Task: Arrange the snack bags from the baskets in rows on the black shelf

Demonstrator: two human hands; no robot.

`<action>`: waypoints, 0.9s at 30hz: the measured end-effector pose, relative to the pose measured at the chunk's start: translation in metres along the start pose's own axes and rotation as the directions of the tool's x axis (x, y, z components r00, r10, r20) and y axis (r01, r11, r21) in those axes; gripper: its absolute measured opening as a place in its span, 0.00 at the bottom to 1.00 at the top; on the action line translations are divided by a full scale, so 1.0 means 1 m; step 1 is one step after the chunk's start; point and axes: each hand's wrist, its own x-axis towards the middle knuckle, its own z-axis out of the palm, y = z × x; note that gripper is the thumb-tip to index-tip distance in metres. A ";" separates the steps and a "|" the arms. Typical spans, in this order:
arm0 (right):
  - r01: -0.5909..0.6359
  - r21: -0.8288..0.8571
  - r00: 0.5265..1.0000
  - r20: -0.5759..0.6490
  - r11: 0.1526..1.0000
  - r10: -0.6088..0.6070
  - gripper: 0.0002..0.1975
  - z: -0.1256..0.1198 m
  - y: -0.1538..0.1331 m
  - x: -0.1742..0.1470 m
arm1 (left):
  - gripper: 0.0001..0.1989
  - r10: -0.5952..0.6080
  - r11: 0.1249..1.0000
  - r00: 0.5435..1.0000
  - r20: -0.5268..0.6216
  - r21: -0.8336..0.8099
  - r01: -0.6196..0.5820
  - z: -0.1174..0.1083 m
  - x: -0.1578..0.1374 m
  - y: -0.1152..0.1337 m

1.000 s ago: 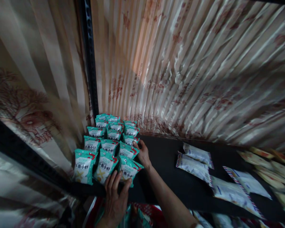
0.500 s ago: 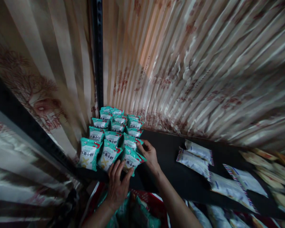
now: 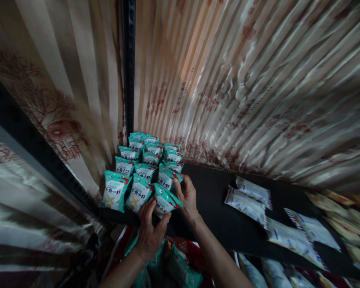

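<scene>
Teal-and-white snack bags stand upright in three columns on the black shelf. My left hand [image 3: 150,232] is closed round the lower edge of the front right snack bag [image 3: 165,201], its thumb apart from the fingers below. My right hand [image 3: 188,197] pinches the right edge of the snack bag [image 3: 167,177] just behind that one, thumb in front and fingers behind. The front bag leans a little. Left of it stand a middle front bag [image 3: 138,194], close to my left fingertips, and a left front bag [image 3: 115,191].
A red basket [image 3: 120,242] under the shelf edge holds more teal bags [image 3: 184,270]. White packets [image 3: 247,206] with striped ends lie on the black shelf [image 3: 210,212] to the right. A black upright post [image 3: 129,80] and patterned curtains [image 3: 198,100] enclose the back and left.
Both hands stay at the right column. The front right bag sits more upright and closer to the row, and my left hand has shifted slightly. The view has moved a little.
</scene>
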 end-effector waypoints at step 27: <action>-0.280 0.174 0.957 -0.024 0.944 0.288 0.32 0.000 0.036 -0.016 | 0.21 -0.044 0.989 0.999 -0.020 0.143 0.046 0.007 0.007 -0.004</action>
